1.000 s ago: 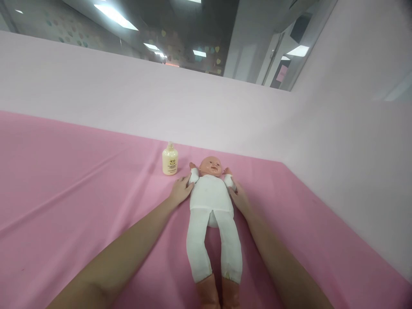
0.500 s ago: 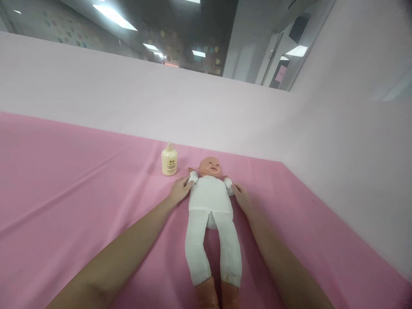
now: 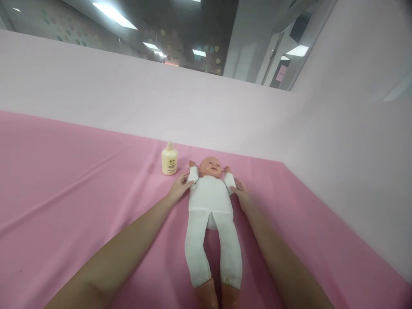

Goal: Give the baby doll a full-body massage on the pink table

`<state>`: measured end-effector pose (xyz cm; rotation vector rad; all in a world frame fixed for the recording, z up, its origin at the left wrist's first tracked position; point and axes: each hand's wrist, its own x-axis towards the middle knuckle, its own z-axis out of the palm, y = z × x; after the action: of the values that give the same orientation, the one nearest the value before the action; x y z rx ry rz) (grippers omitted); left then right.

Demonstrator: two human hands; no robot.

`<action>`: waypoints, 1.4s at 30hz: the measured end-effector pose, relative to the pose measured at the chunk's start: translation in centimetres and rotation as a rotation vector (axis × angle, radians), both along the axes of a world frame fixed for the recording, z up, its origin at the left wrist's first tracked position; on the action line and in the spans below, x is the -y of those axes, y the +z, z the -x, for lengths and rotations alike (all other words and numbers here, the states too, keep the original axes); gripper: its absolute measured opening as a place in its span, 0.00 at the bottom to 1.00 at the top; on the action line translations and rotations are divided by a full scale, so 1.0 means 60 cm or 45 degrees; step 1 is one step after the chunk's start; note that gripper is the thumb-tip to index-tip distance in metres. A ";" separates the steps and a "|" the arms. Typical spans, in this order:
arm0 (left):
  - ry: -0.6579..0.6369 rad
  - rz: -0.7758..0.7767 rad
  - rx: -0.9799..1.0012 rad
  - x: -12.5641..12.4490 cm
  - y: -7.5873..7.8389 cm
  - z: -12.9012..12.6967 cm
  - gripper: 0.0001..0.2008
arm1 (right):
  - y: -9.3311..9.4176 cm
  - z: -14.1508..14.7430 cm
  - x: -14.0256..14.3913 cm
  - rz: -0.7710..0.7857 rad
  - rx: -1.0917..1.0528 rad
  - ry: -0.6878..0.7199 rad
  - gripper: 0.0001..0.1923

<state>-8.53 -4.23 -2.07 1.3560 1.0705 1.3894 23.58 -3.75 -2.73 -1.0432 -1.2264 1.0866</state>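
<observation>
Two hands on one doll (image 3: pixel 210 201), laid face up on a pink sheet (image 3: pixel 80 184). Left hand (image 3: pixel 179 189): grip narrow, fingertips pressed to the doll's sleeve just below its raised arm; whether the fingers close around the sleeve cannot be told. Right hand (image 3: pixel 243 197): mirrored on the other sleeve, fingers flat against it, likewise no closed hold visible. Doll lies between the two grips, head beyond them, white-clad legs running back toward the person; paired contact likely keeps the arms spread and the body centred. Bottle (image 3: pixel 169 159): cream, upright, just beyond the left grip, apart from the doll. Pale wall (image 3: pixel 128 98) behind.
</observation>
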 end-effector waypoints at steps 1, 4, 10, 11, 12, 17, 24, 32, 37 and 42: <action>-0.051 0.023 0.068 -0.001 0.001 0.000 0.34 | 0.004 0.003 0.002 -0.017 -0.060 0.032 0.36; -0.119 0.030 0.241 -0.001 0.007 0.002 0.36 | 0.013 0.009 0.005 -0.061 -0.172 0.104 0.33; -0.223 0.050 0.462 -0.003 0.004 0.003 0.28 | 0.016 0.001 0.006 -0.002 -0.313 0.211 0.23; -0.234 0.073 0.473 -0.004 0.003 0.002 0.26 | 0.015 -0.001 0.006 0.010 -0.332 0.229 0.21; -0.253 0.095 0.474 -0.004 0.002 0.002 0.25 | 0.014 -0.002 0.007 0.021 -0.341 0.254 0.20; -0.503 0.148 0.396 0.006 0.013 -0.001 0.25 | 0.016 -0.003 0.014 0.045 -0.216 0.404 0.17; -0.559 0.038 0.150 0.012 0.015 0.000 0.14 | 0.022 -0.004 0.025 0.040 -0.134 0.444 0.09; -0.427 -0.053 0.148 -0.004 -0.012 0.003 0.05 | 0.033 0.000 0.034 -0.029 -0.008 0.372 0.08; -0.574 0.041 0.204 0.012 0.012 0.005 0.15 | 0.034 0.005 0.034 0.001 -0.046 0.413 0.11; -0.437 0.089 0.252 0.017 0.016 -0.006 0.25 | 0.027 0.012 0.026 0.022 0.117 0.311 0.15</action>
<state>-8.17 -5.26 -1.10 1.2536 0.7103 1.1904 22.89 -5.29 -1.12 -0.9832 -1.4484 1.2488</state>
